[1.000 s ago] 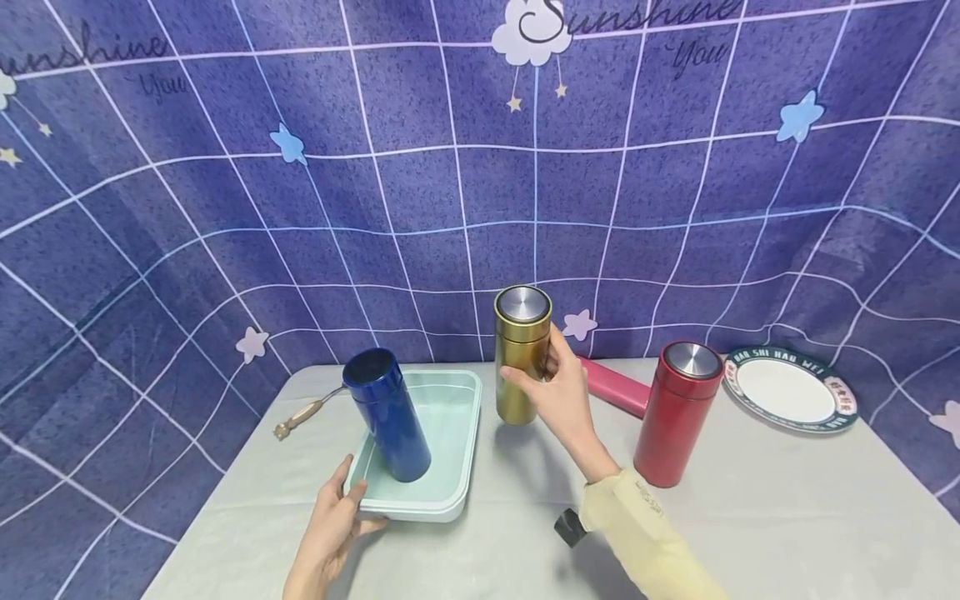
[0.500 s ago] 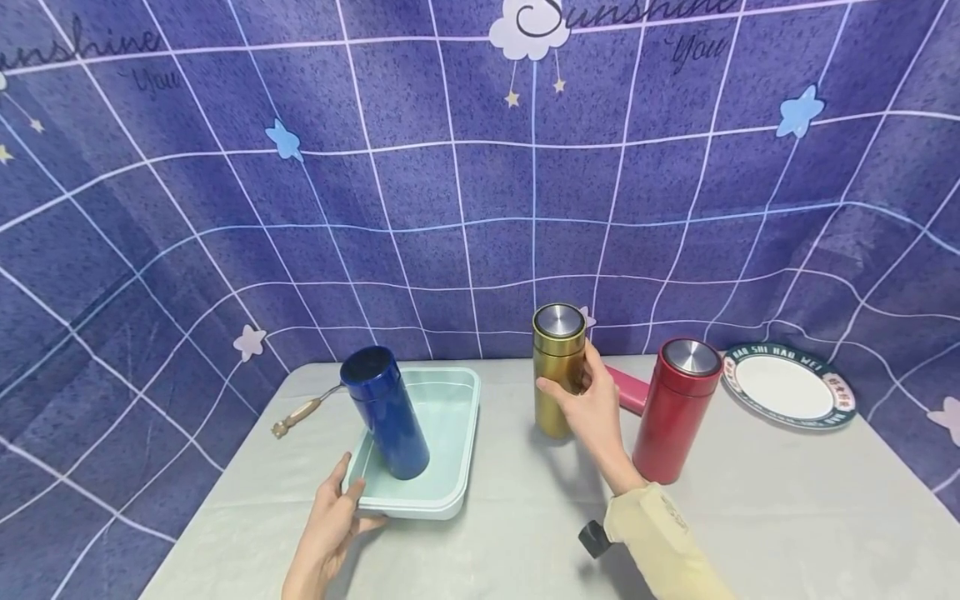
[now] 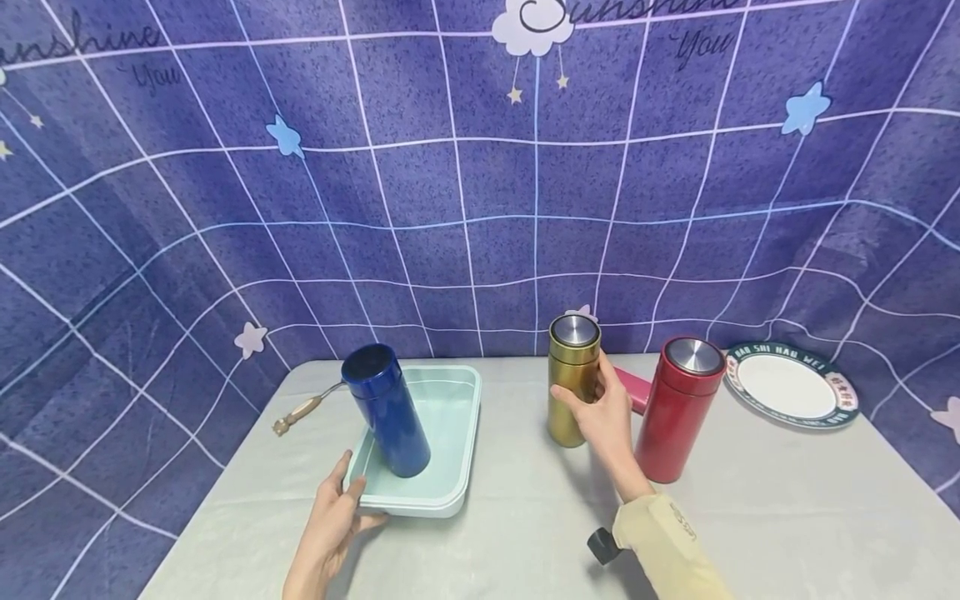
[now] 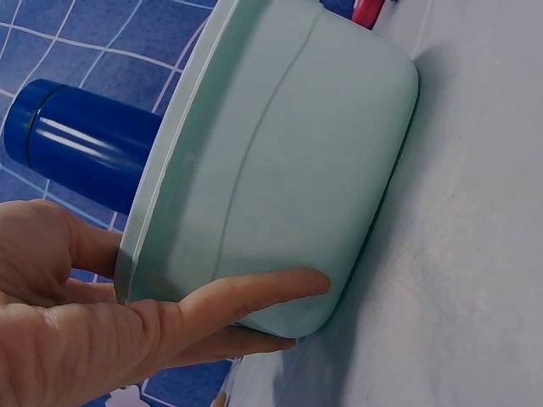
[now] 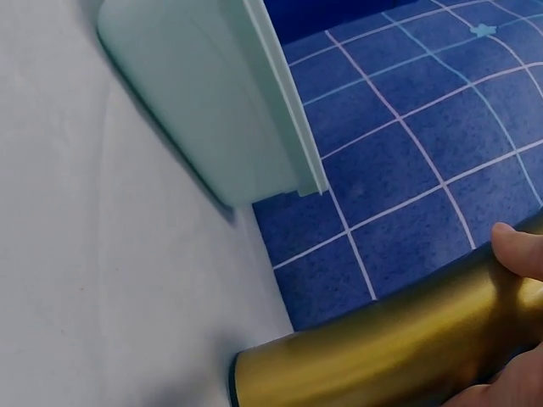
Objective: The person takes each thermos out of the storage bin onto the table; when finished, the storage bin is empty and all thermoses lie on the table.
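Note:
My right hand (image 3: 606,412) grips a gold thermos (image 3: 573,379) with a steel-topped lid, thumb on its left side and fingers on the right. The thermos is upright; its base is at or just above the table, and I cannot tell which. My left hand (image 3: 332,517) holds the near left corner of a pale green plastic basin (image 3: 453,425). In the left wrist view, fingers lie along the basin's outer wall (image 4: 297,161) while part of the hand goes over the rim. A blue thermos (image 3: 390,421) stands inside the basin, at its left.
A red thermos (image 3: 678,408) stands just right of my right hand. Behind it lies a pinkish-red object (image 3: 632,390), partly hidden. A plate (image 3: 787,387) with a green patterned rim is at the back right. A wooden-handled tool (image 3: 303,410) lies left of the basin on the table (image 3: 510,550).
My right hand has moved the gold thermos rightward and nearer to me, towards the red thermos. My left hand and the basin have stayed in place.

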Available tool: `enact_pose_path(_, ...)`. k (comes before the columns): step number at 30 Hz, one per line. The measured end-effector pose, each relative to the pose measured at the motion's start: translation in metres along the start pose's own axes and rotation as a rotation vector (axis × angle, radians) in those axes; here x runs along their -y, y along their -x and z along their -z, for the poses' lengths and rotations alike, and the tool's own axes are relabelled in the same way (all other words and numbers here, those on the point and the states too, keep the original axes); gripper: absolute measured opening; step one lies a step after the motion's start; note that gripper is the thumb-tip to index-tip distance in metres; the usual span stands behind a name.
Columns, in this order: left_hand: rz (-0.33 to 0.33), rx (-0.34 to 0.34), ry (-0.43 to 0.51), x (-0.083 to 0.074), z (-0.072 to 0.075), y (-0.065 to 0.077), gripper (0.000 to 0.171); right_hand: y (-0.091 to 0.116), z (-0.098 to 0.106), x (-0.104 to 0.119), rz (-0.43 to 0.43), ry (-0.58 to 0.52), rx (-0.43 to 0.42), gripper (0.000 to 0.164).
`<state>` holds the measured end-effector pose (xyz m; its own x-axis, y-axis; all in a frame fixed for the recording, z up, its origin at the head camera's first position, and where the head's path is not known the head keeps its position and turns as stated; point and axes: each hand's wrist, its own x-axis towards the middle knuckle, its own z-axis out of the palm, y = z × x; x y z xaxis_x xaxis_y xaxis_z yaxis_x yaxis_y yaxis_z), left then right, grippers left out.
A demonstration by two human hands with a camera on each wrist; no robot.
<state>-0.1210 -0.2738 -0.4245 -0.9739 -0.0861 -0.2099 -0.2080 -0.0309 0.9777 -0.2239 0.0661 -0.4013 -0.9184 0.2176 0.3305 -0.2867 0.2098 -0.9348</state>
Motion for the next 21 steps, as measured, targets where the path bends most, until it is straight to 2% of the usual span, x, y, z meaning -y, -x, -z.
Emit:
enact_pose_path(4, 0.0, 0.003, -0.002, 0.0001, -0.0002, -0.0003, 0.064, 0.0, 0.0014, -0.0018, -0.008, 0.027, -0.003, 0.083)
enact_pose_path(10, -0.001, 0.001, 0.001, -0.0005, 0.0003, 0.0004, 0.064, -0.003, 0.0017, -0.0032, 0.019, 0.041, 0.057, 0.083)
enact_pose_path(14, -0.004, 0.002, 0.003, -0.0005, 0.0005, 0.0008, 0.064, -0.0028, 0.002, -0.0032, 0.028, 0.071, 0.063, 0.084)
enact_pose_path(21, -0.004, 0.003, 0.01, -0.0002, 0.0002, 0.0008, 0.064, -0.0021, 0.0034, -0.0029, 0.014, 0.104, 0.091, 0.095)
